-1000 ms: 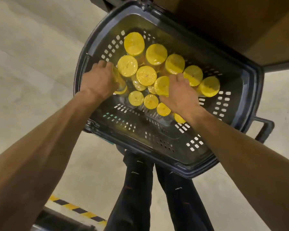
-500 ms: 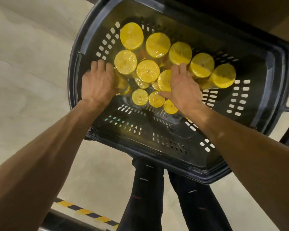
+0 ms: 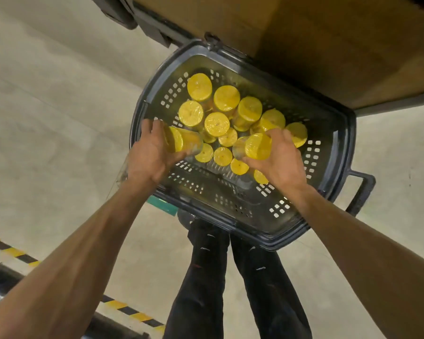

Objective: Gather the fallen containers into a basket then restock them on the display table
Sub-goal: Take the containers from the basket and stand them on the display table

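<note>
A dark plastic basket point(image 3: 338, 152) stands on the floor in front of my legs, holding several yellow-lidded containers point(image 3: 217, 124) upright. My left hand point(image 3: 149, 155) grips one container point(image 3: 181, 143), tilted on its side above the basket's left part. My right hand point(image 3: 279, 160) holds another container point(image 3: 255, 146), also tilted, above the basket's middle right. Both held containers are lifted clear of the ones standing below.
The brown display table point(image 3: 316, 45) overhangs the basket's far side, with its dark metal frame point(image 3: 389, 107) at the right. A basket handle point(image 3: 360, 189) sticks out right. Black-and-yellow floor tape point(image 3: 132, 314) runs along the lower left. Pale concrete floor lies around.
Both hands have closed on a container each and lifted them out of the cluster, turning palms up. The view has pulled back from the basket.
</note>
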{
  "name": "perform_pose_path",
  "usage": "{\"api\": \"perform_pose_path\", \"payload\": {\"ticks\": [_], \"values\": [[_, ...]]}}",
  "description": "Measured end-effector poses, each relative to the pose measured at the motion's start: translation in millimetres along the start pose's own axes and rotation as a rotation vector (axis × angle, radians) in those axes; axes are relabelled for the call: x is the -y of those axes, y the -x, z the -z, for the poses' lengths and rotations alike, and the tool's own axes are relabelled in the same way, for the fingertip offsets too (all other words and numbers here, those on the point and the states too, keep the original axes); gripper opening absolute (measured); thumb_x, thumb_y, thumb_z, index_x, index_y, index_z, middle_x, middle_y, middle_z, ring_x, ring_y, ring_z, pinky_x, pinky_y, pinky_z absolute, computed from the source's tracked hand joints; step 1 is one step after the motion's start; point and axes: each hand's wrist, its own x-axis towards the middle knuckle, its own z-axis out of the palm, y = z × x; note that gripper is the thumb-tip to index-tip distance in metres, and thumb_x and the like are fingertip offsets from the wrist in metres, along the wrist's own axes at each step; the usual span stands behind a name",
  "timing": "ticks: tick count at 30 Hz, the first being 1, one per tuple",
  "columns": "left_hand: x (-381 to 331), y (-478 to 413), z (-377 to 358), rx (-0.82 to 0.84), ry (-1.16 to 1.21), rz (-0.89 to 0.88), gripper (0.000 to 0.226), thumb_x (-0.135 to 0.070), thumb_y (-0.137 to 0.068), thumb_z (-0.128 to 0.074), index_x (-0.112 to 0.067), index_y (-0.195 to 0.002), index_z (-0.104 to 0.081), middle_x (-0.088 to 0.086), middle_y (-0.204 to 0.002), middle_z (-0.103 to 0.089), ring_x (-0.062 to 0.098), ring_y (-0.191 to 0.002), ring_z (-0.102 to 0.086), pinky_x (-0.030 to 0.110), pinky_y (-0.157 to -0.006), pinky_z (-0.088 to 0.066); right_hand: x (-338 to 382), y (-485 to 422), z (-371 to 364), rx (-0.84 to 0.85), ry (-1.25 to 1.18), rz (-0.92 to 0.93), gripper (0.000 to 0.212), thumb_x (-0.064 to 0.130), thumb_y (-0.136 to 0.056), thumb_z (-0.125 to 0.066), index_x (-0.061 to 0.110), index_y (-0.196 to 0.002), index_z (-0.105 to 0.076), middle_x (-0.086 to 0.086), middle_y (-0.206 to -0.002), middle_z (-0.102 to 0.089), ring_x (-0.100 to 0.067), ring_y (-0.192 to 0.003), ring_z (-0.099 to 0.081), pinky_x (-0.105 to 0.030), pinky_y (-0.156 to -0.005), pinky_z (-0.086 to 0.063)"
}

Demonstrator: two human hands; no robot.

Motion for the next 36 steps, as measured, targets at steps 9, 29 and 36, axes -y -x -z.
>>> {"api": "perform_pose_path", "payload": {"ticks": [9,29,36], "values": [[-40.5,121.1,127.9,-0.131,0.348,-0.039,0.091,-0.084,-0.066,-0.054,-0.016,-0.127,-0.052,0.008,-0.117,-0.055,0.030,-0.099,-0.058,0.037,-0.075,-0.050,63.0,117.7,126.9,-0.071,-0.227,-0.058,0.074,0.070,-0.066,-0.076,0.033,-0.125,-0.050,0.008,-0.121,-0.059,-0.017,-0.107,-0.059,-0.032,-0.079,-0.049],[-112.0,281.1,361.5,-0.430,0.483,-0.342,0.073,-0.062,-0.067,-0.079,-0.026,-0.127,-0.054,-0.005,-0.120,-0.062,0.019,-0.106,-0.060,0.042,-0.088,-0.053,168.3,344.4,319.2,-0.680,-0.521,0.009,0.073,0.056,-0.065,-0.081,0.032,-0.128,-0.053,0.008,-0.123,-0.059,-0.017,-0.109,-0.057,-0.045,-0.088,-0.053],[-157.0,319.0,391.4,-0.488,0.495,-0.572,0.071,-0.062,-0.072,-0.074,-0.025,-0.129,-0.053,-0.011,-0.121,-0.057,0.008,-0.107,-0.054,0.039,-0.089,-0.053,145.8,407.5,362.6,-0.860,-0.645,0.003,0.073,0.050,-0.066,-0.084,0.035,-0.130,-0.052,0.012,-0.122,-0.058,-0.012,-0.107,-0.058,-0.036,-0.086,-0.054]]}}
